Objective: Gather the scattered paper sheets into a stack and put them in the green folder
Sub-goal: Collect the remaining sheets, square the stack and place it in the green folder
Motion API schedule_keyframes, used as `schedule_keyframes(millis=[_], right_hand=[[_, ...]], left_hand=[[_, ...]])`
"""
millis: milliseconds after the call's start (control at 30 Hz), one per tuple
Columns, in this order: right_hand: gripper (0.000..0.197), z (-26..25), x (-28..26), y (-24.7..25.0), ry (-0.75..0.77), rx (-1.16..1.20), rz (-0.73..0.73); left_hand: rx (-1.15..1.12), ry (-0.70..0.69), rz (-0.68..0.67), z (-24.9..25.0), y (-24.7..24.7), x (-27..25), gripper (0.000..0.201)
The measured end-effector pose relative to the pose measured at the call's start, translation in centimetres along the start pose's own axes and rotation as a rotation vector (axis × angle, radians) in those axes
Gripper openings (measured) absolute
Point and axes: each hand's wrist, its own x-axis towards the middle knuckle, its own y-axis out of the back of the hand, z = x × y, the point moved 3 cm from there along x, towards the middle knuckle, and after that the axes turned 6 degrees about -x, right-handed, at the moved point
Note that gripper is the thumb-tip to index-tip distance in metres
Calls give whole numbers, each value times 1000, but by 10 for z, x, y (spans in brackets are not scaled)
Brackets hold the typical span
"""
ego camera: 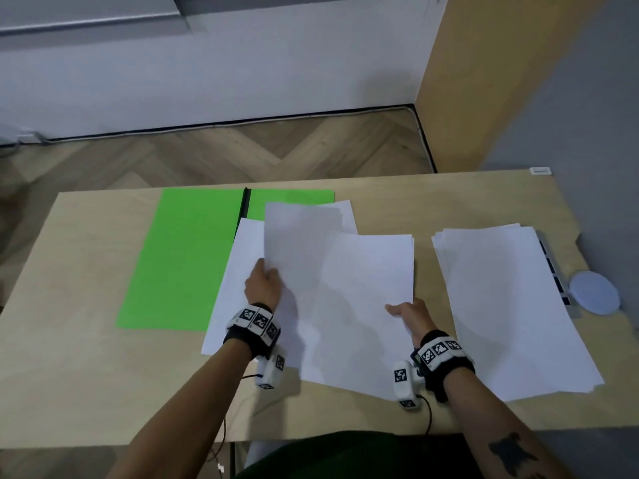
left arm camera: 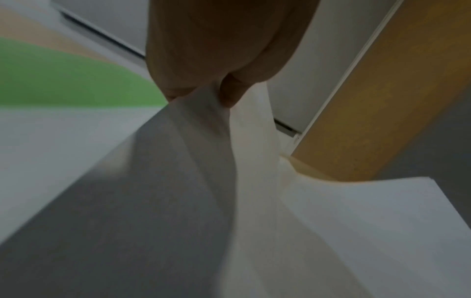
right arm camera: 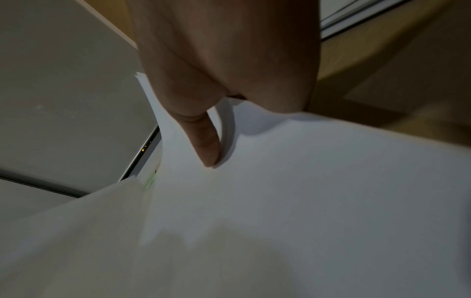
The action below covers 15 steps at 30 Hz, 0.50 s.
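Note:
The green folder (ego camera: 179, 257) lies open and flat on the table's left half, its black spine (ego camera: 245, 205) at the far edge. White sheets (ego camera: 242, 288) overlap its right half. My left hand (ego camera: 264, 278) pinches the left edge of a lifted sheet (ego camera: 297, 243); the left wrist view shows thumb and fingers (left arm camera: 229, 94) on that paper (left arm camera: 198, 125). My right hand (ego camera: 404, 311) holds the near edge of another lifted sheet (ego camera: 370, 267), thumb (right arm camera: 206, 145) on top of it (right arm camera: 305, 171). More loose sheets (ego camera: 345, 354) lie beneath.
A thick pile of white paper (ego camera: 505, 305) sits on the table's right side, partly over a silver strip with dark squares (ego camera: 553, 267). A round pale disc (ego camera: 594, 292) lies at the right edge. Bare wooden tabletop (ego camera: 76, 305) shows left of the folder.

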Motion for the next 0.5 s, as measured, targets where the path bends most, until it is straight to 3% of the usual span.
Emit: schedule_keyframes(millis=[100,200,367,500], right_hand=[[54,-4,-3,-5,-1,-7,-20],[60,-8,-4,-13,16,2,-36],[69,-18,-10,-28,53,8,-80],[49,-22,-9,-36,75,-14,-90]], left_hand=[[-120,-179,156,24,38,14,39],[-304,-283,234,46,70,32,34],[-641,-317,328,81,105,50,21],[-706,-269,251,84,104,55,13]])
